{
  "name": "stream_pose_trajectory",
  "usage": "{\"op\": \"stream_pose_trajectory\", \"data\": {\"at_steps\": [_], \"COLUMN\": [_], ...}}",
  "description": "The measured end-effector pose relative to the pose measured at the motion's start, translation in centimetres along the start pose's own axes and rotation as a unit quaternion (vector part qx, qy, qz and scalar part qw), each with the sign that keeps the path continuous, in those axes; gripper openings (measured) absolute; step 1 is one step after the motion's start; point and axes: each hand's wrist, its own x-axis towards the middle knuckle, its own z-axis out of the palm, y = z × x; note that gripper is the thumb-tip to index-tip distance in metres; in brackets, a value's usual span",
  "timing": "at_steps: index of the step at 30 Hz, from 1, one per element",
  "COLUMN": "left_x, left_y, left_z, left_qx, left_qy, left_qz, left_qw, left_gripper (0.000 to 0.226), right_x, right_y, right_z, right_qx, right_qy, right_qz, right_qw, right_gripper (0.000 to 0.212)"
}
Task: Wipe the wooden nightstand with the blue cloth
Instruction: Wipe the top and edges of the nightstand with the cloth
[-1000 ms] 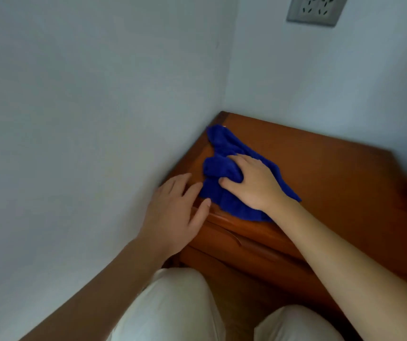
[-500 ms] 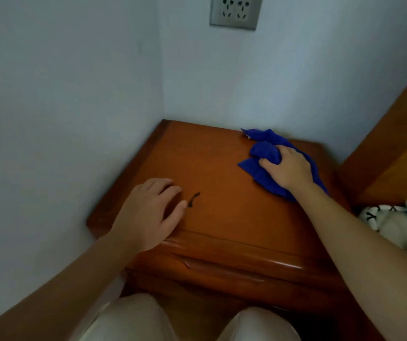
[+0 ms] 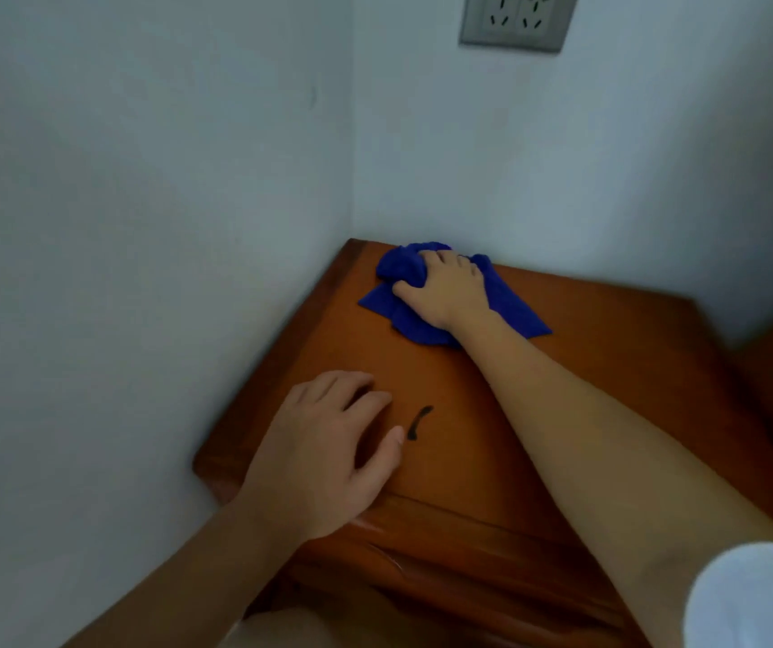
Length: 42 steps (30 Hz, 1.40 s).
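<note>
Head view is looking down into a corner where 2 pale walls are meeting, and the wooden nightstand is sitting pushed into that corner, its left side and back edge lying against them. Both bare forearms are reaching over the nightstand's top from the lower edge of the picture, the right one crossing it diagonally toward the back. A white sleeve is showing at the lower right corner. The left hand is resting palm down on the front left part of the top, its fingers lying relaxed and slightly bent, holding nothing. The right hand is pressing down near the back left corner, its fingers curling into and gripping a bunched fold of the blue cloth. That cloth is lying on the top close to the rear wall, spreading out flat on either side of the wrist. A grey wall socket is sitting high on the rear wall. A small dark mark is showing on the wood just beside the left thumb.
</note>
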Motion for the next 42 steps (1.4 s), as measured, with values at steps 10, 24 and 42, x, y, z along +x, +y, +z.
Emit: {"op": "stream_pose_trajectory", "data": {"at_steps": [10,24,42], "left_x": [-0.1,0.0,-0.1], "left_y": [-0.2,-0.3,0.1], "left_z": [-0.1,-0.5,-0.3], "left_qx": [-0.001,0.015,0.026], "left_qy": [-0.002,-0.011,-0.018], "left_qz": [0.002,0.017,0.008], "left_qw": [1.000,1.000,0.999], "left_gripper": [0.043,0.046,0.052], "right_x": [0.4,-6.1,-22.1], "right_y": [-5.8,15.7,17.2], "right_z": [2.0,-6.6,-7.6], "right_qx": [0.044,0.019,0.014], "right_qy": [-0.034,0.039,0.091], "right_qz": [-0.092,0.103,0.153], "right_qw": [0.994,0.994,0.984], "right_gripper": [0.070,0.060,0.057]}}
